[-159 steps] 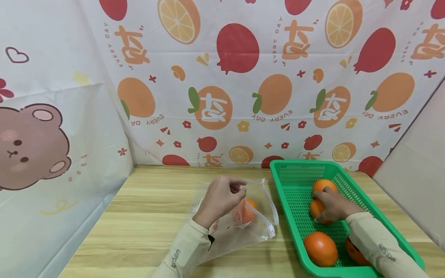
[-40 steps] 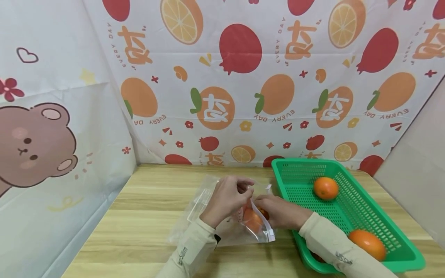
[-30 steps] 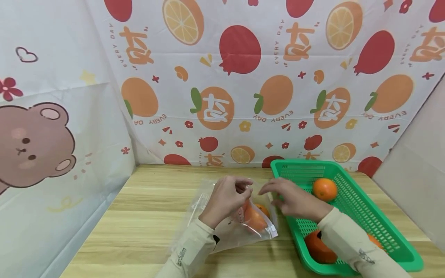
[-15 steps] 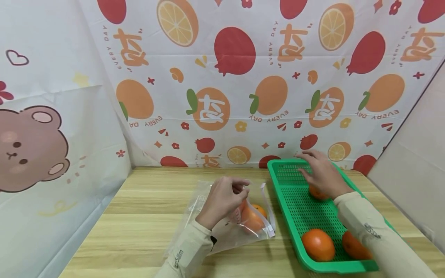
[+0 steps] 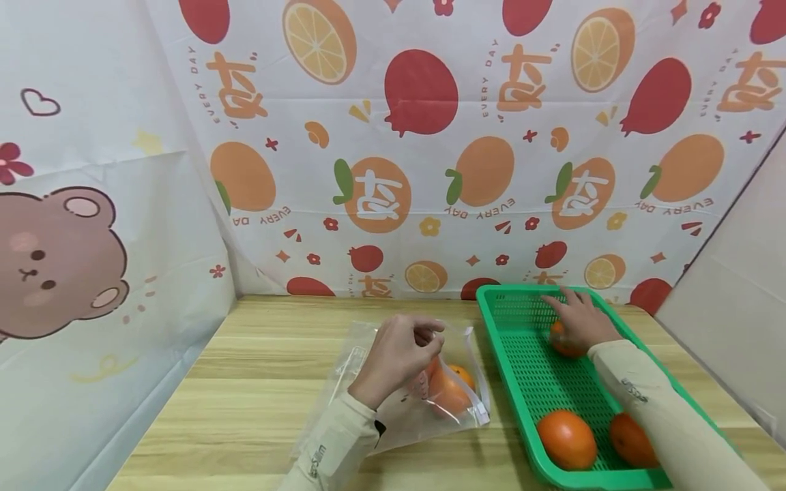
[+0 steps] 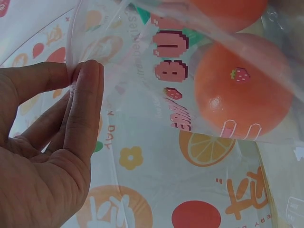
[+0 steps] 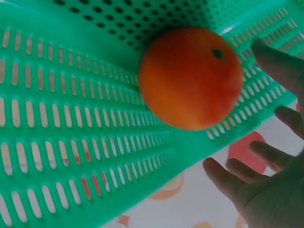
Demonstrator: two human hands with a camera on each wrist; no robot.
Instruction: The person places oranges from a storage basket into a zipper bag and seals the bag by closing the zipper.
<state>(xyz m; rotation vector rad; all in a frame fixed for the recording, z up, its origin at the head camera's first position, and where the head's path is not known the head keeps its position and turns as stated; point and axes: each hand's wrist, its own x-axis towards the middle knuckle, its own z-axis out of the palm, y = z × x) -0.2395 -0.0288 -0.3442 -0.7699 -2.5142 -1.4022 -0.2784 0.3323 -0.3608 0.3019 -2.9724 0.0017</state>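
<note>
Three round oranges lie in the green slotted plastic basket (image 5: 604, 480) at the right of the pale wooden table (image 5: 258, 382): one far orange (image 7: 187, 78) towards the far end, and two near oranges (image 5: 567, 440) side by side at the near end. Two bagged oranges (image 5: 451, 395) show inside the clear plastic zip bag (image 5: 405, 426) with pink printing, left of the basket. Its mouth gapes to the right, and a white tab (image 5: 482, 412), apparently the slider, sits at the near corner.

Your left hand (image 5: 398, 354) pinches the bag's edge between thumb and fingers, which props up the mouth. Your right hand (image 5: 585, 320) is spread wide over the far orange; a gap shows between fingertips and fruit in the right wrist view, so it holds nothing.

For a sure grasp, bring thumb and fingers down on opposite sides of the far orange before you squeeze, since smooth skin could roll along the slotted wall. Lift it above the rim before carrying it left. Hold the left pinch firm and high, because thin film may sag under weight, and lower the fruit gently beside the others
</note>
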